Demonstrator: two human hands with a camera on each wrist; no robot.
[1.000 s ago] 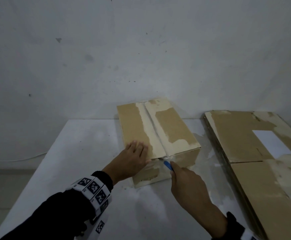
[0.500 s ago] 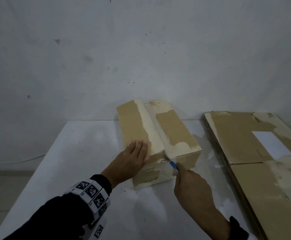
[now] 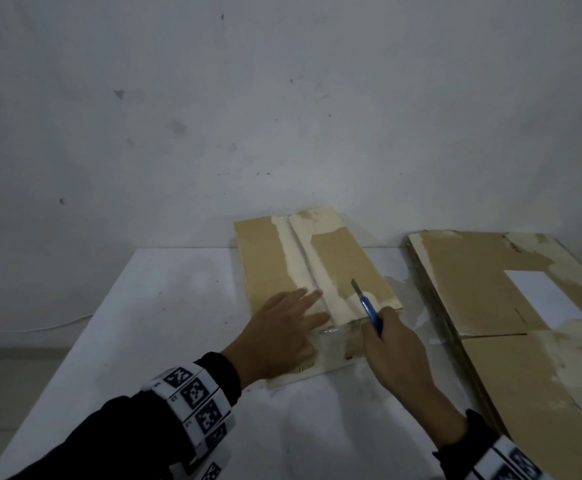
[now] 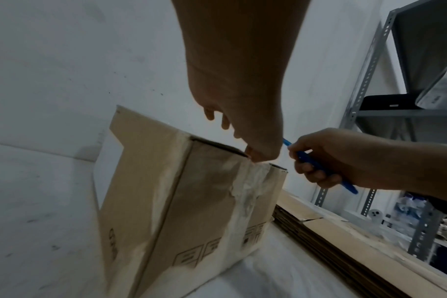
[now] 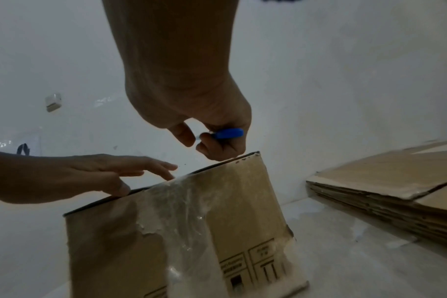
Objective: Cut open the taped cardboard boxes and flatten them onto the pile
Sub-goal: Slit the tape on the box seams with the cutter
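A brown cardboard box (image 3: pixel 345 261) with torn pale patches and clear tape down its near end (image 5: pixel 184 211) stands on the white table (image 3: pixel 165 306). My left hand (image 3: pixel 282 327) lies flat on the box top at its near left, fingers straight, thumb at the front edge (image 4: pixel 253 155). My right hand (image 3: pixel 396 351) grips a blue utility knife (image 3: pixel 369 310) at the box's near right corner, blade raised over the top and pointing away. The knife's blue handle (image 4: pixel 316 165) shows in the left wrist view, its end (image 5: pixel 227 133) in the right wrist view.
A pile of flattened cardboard (image 3: pixel 511 306) lies on the table's right side, close to the box; its stacked edges (image 5: pixel 385 205) show in the right wrist view. A wall stands right behind the box. A grey metal shelf (image 4: pixel 370 80) is at the far right.
The right hand has lifted the knife from the taped front edge, so the blade now points up over the box top. The left hand has stayed flat on the box.
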